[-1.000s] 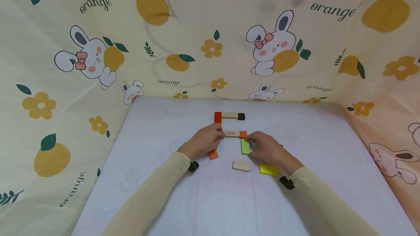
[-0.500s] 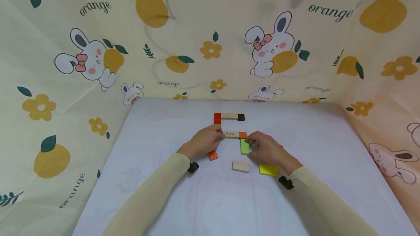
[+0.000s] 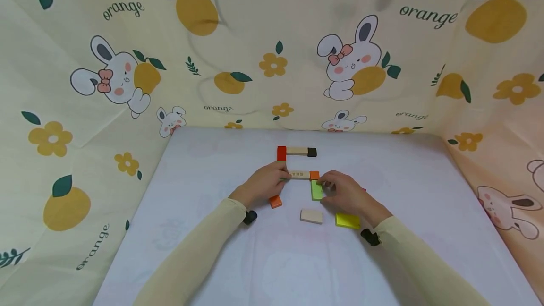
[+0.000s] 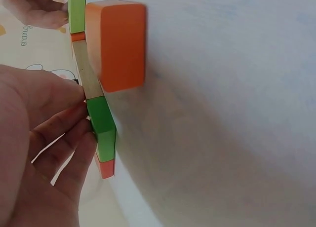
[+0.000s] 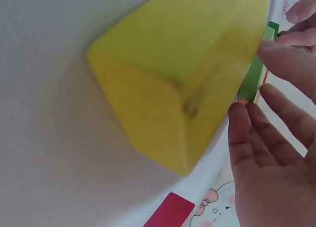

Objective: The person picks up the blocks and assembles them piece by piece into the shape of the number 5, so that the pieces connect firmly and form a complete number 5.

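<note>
On the white table, my left hand (image 3: pixel 262 183) pinches a green block (image 4: pixel 102 116) that is mostly hidden under it in the head view. A printed wooden block (image 3: pixel 299 174) runs right from the thumb to a small orange cube (image 3: pixel 314 175). Below that cube lies a light green block (image 3: pixel 316 190), touching it. My right hand (image 3: pixel 346 193) holds this light green block at its right side, between thumb and fingers. A red block (image 3: pixel 282 153) stands beyond the green one, joined to a plain wooden block (image 3: pixel 297 151) that ends in a black cube (image 3: pixel 312 152).
Close to my left hand lies a loose orange block (image 3: pixel 276 201). A pale wooden block (image 3: pixel 311 216) and a yellow block (image 3: pixel 348 221) sit nearer the front. A dark red block (image 5: pixel 170 211) is mostly hidden behind my right hand. Patterned cloth (image 3: pixel 238 55) hangs behind the table.
The head view has shifted very slightly. Both hands and the blocks keep the same places.
</note>
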{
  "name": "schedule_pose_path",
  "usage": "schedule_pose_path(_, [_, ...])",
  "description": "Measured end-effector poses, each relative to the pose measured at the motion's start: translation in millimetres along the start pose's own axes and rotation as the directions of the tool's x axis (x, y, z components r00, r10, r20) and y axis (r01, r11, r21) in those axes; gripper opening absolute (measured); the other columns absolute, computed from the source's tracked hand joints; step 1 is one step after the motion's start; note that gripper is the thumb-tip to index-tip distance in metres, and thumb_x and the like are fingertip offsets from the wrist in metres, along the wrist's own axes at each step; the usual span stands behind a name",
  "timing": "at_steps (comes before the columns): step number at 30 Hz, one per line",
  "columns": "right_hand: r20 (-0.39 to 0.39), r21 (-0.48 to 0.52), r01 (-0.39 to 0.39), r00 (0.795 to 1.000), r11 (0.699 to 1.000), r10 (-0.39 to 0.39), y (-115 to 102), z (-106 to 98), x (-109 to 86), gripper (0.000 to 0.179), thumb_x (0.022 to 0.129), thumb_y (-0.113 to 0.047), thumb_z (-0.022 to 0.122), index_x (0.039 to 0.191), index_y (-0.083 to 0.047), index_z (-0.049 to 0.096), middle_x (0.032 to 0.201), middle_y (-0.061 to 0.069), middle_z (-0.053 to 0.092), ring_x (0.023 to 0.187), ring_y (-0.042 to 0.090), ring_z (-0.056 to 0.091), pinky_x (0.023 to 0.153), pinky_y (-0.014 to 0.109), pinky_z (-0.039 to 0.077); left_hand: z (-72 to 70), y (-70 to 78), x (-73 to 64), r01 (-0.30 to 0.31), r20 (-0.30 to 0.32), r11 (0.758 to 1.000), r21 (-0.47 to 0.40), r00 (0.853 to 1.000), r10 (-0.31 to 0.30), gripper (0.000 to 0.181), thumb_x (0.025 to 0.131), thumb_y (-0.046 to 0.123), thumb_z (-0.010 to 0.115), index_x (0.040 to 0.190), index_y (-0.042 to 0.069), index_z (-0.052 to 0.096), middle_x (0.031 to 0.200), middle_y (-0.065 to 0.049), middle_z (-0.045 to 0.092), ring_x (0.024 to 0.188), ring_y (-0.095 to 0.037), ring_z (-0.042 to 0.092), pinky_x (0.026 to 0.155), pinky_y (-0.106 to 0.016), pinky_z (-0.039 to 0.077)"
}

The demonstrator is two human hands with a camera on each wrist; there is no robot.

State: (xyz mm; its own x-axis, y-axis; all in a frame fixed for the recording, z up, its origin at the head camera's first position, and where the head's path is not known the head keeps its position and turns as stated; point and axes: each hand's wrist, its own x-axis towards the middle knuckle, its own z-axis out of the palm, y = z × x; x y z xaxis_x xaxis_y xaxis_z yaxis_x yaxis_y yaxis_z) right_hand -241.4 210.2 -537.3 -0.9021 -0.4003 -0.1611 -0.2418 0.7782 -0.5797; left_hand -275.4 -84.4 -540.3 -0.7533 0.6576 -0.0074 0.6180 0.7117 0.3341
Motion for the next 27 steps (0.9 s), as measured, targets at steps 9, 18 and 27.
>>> schedule_pose_path(9, [0.004,-0.006,0.009,1.000,1.000,-0.009,-1.4,-2.0,0.0,0.046,0.089,-0.015,0.092,0.131,-0.017,0.074,0.129,0.002,0.064,0.111,0.025,0.060,0.100,0.046,0.056,1.2,-0.8,0.2,-0.003,-0.005,1.000,-0.008,1.000,0.003,0.031,0.107,0.014,0.068,0.136,0.012,0.077,0.124,0.003,0.061,0.109,-0.011,0.055,0.099,-0.025,0.051])
schedule_pose_path(18, [0.004,0.001,0.007,1.000,1.000,-0.007,-1.9,-2.2,0.2,0.049,0.090,-0.014,0.091,0.135,-0.017,0.073,0.130,0.001,0.064,0.112,0.024,0.061,0.101,0.046,0.056,-0.6,-0.5,-0.9,-0.005,0.001,1.000,-0.012,1.000,0.005,0.031,0.107,0.013,0.067,0.136,0.011,0.077,0.126,0.002,0.062,0.111,-0.012,0.057,0.101,-0.027,0.051])
schedule_pose_path(27, [0.004,0.027,-0.014,1.000,1.000,0.014,-0.6,-1.1,1.2,0.050,0.089,-0.014,0.091,0.136,-0.017,0.072,0.129,0.001,0.064,0.112,0.025,0.061,0.100,0.046,0.057,-1.6,0.6,-1.0,-0.002,0.009,1.000,0.003,1.000,0.002,0.032,0.107,0.013,0.067,0.137,0.011,0.077,0.128,0.001,0.062,0.113,-0.013,0.057,0.102,-0.028,0.051])
